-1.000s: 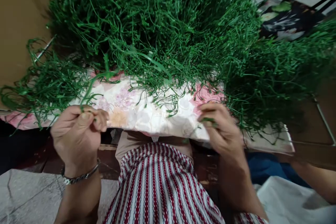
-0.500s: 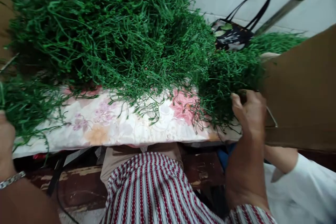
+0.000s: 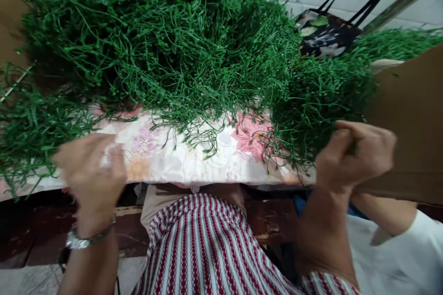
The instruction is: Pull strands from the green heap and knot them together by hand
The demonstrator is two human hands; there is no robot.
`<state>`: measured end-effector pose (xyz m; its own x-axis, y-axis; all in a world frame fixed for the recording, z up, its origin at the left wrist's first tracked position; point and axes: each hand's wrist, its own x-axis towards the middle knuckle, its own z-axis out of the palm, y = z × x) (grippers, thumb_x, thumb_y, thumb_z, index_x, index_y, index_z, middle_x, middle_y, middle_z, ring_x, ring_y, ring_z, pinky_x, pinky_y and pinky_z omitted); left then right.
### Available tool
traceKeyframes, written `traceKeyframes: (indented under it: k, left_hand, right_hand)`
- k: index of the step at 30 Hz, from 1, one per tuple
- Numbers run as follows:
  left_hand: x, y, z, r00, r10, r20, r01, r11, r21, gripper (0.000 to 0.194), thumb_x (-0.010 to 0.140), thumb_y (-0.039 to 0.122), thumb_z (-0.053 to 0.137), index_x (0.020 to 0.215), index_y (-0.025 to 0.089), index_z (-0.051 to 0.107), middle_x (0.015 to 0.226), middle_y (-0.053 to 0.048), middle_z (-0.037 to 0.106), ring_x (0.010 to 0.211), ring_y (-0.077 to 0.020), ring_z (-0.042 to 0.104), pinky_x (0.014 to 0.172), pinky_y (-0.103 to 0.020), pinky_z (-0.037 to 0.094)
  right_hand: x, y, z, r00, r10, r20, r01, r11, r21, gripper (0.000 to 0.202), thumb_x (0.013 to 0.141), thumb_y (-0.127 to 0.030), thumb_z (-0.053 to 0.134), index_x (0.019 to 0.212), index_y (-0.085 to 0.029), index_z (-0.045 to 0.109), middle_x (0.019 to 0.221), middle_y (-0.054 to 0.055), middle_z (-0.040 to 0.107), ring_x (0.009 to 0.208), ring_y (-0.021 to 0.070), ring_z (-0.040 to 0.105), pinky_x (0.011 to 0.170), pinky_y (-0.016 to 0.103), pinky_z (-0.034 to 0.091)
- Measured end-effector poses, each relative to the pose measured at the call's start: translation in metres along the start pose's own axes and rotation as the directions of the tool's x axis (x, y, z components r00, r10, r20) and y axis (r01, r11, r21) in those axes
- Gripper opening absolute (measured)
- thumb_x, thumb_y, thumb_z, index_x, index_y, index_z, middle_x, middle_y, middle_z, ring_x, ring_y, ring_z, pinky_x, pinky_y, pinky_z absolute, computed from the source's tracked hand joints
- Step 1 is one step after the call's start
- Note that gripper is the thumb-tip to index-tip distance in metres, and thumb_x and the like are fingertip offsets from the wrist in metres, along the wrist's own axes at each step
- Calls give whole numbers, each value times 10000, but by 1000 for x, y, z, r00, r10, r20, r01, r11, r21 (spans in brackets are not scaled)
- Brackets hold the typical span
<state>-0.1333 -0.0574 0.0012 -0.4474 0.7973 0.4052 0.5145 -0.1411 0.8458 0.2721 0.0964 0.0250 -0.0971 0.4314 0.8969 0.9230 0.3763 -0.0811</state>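
Note:
A big heap of thin green stems with small knobbed tips (image 3: 166, 41) lies across the far side of a flowered cloth (image 3: 187, 166). Smaller bunches spread from it to the left and right. My left hand (image 3: 92, 170), with a metal band at the wrist, is over the cloth's near left part, beside the left bunch. Motion smears its fingers, so its grip is unclear. My right hand (image 3: 356, 154) is closed, fingers curled in, at the edge of the right bunch, in front of a cardboard box. Whatever it may hold is hidden.
The cardboard box (image 3: 408, 124) stands at the right. Behind the stems are a dark flowered handbag (image 3: 327, 34) and a white wall. A thin metal rod (image 3: 19, 80) sticks out at the left. Another person's arm and white sleeve (image 3: 398, 244) show at lower right.
My left hand has moved right from the left edge to over the cloth. My right hand has shifted slightly right, and its fingers have curled in. The view has shifted a little left.

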Motion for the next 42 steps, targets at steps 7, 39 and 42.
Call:
traceKeyframes:
  k: [7, 39, 42]
  left_hand:
    - [-5, 29, 102, 767, 265, 585, -538, 762, 360, 233, 826, 168, 478, 1019, 175, 607, 1030, -112, 616, 981, -257, 515, 860, -413, 347]
    - [-27, 32, 96, 871, -336, 357, 429, 876, -221, 77, 722, 164, 571, 683, 162, 638, 566, 30, 526, 541, -100, 447, 534, -206, 336]
    - [-27, 27, 93, 857, -343, 385, 464, 838, -286, 79, 730, 181, 589, 689, 156, 652, 540, 33, 526, 500, -86, 436, 497, -194, 332]
  right_hand:
    - [-29, -132, 37, 640, -251, 726, 58, 958, 280, 273, 835, -413, 527, 804, -154, 609, 748, 87, 638, 682, 186, 560, 587, 281, 351]
    - [-43, -132, 28, 726, -345, 595, -189, 732, 654, 264, 849, -241, 497, 1082, -147, 578, 997, 120, 548, 941, 214, 505, 810, 363, 435]
    - [-41, -132, 28, 727, -430, 535, -84, 717, 692, 188, 840, -223, 510, 990, -166, 608, 1133, 126, 517, 1049, 233, 477, 870, 391, 406]
